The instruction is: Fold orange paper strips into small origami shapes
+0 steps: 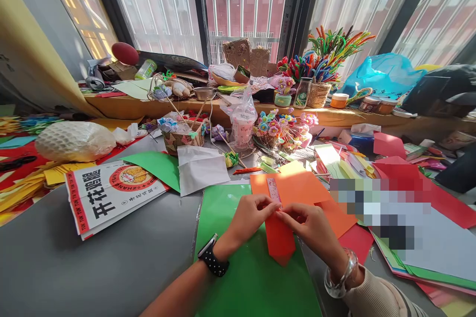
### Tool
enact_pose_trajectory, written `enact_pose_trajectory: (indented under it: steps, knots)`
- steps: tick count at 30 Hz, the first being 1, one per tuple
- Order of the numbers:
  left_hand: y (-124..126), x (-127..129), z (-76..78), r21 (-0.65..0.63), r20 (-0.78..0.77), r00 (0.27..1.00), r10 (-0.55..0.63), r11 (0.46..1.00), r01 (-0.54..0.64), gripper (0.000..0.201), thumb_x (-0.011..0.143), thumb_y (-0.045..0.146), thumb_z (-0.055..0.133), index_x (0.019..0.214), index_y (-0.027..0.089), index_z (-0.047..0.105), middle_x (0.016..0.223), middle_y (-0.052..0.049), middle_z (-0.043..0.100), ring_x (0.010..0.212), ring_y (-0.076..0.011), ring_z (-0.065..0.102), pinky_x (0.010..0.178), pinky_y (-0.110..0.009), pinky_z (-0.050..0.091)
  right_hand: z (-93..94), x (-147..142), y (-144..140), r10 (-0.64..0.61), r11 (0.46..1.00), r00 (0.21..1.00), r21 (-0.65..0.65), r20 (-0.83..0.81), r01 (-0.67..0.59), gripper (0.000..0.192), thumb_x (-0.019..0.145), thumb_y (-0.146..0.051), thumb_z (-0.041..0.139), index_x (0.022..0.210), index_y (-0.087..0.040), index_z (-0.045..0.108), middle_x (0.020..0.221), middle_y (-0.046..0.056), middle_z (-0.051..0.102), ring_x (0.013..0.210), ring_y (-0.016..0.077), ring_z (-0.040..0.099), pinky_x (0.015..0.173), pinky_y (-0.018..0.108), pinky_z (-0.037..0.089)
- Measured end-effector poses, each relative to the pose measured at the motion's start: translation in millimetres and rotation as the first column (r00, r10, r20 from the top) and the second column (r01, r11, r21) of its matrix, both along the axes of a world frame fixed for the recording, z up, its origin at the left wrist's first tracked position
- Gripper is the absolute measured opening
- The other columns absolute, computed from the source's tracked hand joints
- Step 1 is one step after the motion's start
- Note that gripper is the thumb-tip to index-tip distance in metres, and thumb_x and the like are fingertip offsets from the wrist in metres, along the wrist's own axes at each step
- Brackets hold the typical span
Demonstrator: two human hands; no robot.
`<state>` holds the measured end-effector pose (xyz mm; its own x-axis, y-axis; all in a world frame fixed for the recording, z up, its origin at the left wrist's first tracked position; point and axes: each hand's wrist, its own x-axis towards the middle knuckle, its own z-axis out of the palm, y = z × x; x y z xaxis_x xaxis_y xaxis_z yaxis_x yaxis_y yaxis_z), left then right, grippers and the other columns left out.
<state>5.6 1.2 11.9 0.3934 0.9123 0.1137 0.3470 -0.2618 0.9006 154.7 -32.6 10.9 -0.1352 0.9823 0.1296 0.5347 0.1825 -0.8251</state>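
both hands meet over the folded red-orange paper (pixel 278 238): my left hand (pixel 248 216) and right hand (pixel 311 227) pinch its top edge between fingertips (thumbs nearly touching). it lies on a green sheet (pixel 238 257), an orange sheet (pixel 297 185) just behind, a printed paper bag (pixel 107 195) well left on the grey table (pixel 92 267).

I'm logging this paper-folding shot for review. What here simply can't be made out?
Head view only:
- Where the left hand and right hand pinch the orange paper: the fingers cover the fold itself.
- Pixelated patch to the right: blurred, so what lies under it is unreadable.
- Small patterned strip above the hands: print too small to read.
- Right sleeve: cut off by the bottom edge.
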Motion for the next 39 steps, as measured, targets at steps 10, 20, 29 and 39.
enact_pose_trajectory:
  steps: [10, 20, 29, 39]
  knots:
    - [8, -6, 0.2, -0.080, -0.034, 0.992, -0.119, 0.990, 0.116, 0.032, 0.070, 0.040, 0.048, 0.060, 0.012, 0.060, 0.055, 0.001, 0.051, 0.052, -0.0087, 0.039, 0.046, -0.018, 0.029, 2.9, 3, 1, 0.118, 0.986, 0.988, -0.106, -0.099, -0.128, 0.035, 0.076, -0.041, 0.044, 0.057, -0.013, 0.055, 0.048, -0.004, 0.040, 0.045, 0.0073, 0.033, 0.040, 0.019, 0.025]
    - [11, -8, -3.3, -0.175, 0.039, 0.985, -0.166, 0.970, 0.170, 0.029, 0.067, 0.038, 0.050, 0.057, 0.011, 0.055, 0.051, 0.003, 0.043, 0.050, -0.0072, 0.035, 0.044, -0.018, 0.025, -0.1, 3, 2, 0.163, 0.958, 0.954, -0.192, -0.251, -0.214, 0.032, 0.074, -0.041, 0.049, 0.062, -0.013, 0.056, 0.052, -0.004, 0.042, 0.048, 0.0072, 0.037, 0.043, 0.018, 0.029]
    - [10, -8, 0.6, -0.193, 0.014, 0.993, -0.120, 0.974, 0.121, 0.028, 0.067, 0.037, 0.051, 0.056, 0.011, 0.054, 0.051, 0.003, 0.042, 0.050, -0.0068, 0.033, 0.045, -0.019, 0.023, -2.9, 5, 2, 0.118, 0.974, 0.972, -0.166, -0.201, -0.153, 0.026, 0.068, -0.040, 0.056, 0.072, -0.014, 0.058, 0.067, 0.002, 0.061, 0.059, 0.0134, 0.056, 0.051, 0.022, 0.045]
    - [15, -10, -3.3, -0.286, 0.054, 0.996, -0.068, 0.955, 0.081, 0.033, 0.064, 0.042, 0.053, 0.055, 0.011, 0.055, 0.050, 0.003, 0.042, 0.049, -0.0071, 0.034, 0.045, -0.019, 0.024, -10.0, 11, -1, 0.081, 0.826, 0.929, 0.497, 0.362, -0.265, 0.016, 0.081, -0.020, 0.044, 0.091, -0.019, 0.057, 0.080, 0.005, 0.064, 0.070, 0.0145, 0.059, 0.060, 0.025, 0.047]
